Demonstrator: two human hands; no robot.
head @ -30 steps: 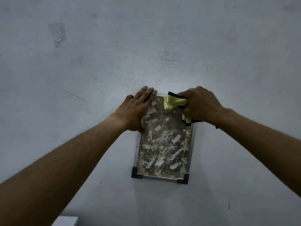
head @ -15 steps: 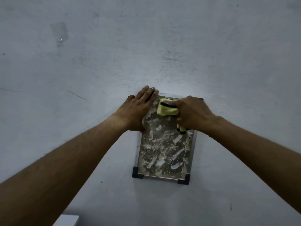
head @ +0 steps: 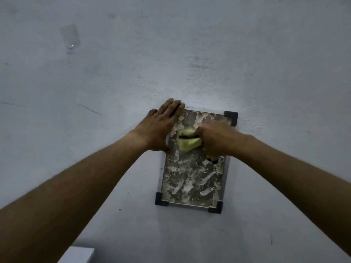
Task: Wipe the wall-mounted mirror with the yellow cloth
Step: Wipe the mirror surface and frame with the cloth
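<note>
A small rectangular mirror [head: 191, 179] with black corner clips hangs on a grey wall, its glass covered in whitish smears and blotches. My right hand [head: 216, 139] grips a bunched yellow cloth [head: 188, 142] with a black edge and presses it on the upper middle of the glass. A tail of the cloth hangs below the hand. My left hand [head: 161, 128] lies flat with fingers spread over the mirror's top left corner and the wall beside it, hiding that corner.
The grey painted wall [head: 190, 63] fills the view, with a faint tape patch [head: 70, 37] at the upper left. A white flat surface [head: 77, 255] shows at the bottom edge, left of centre.
My right hand has slid the cloth down and leftward from the mirror's top right corner, uncovering that corner's black clip. The left hand has stayed in place.
</note>
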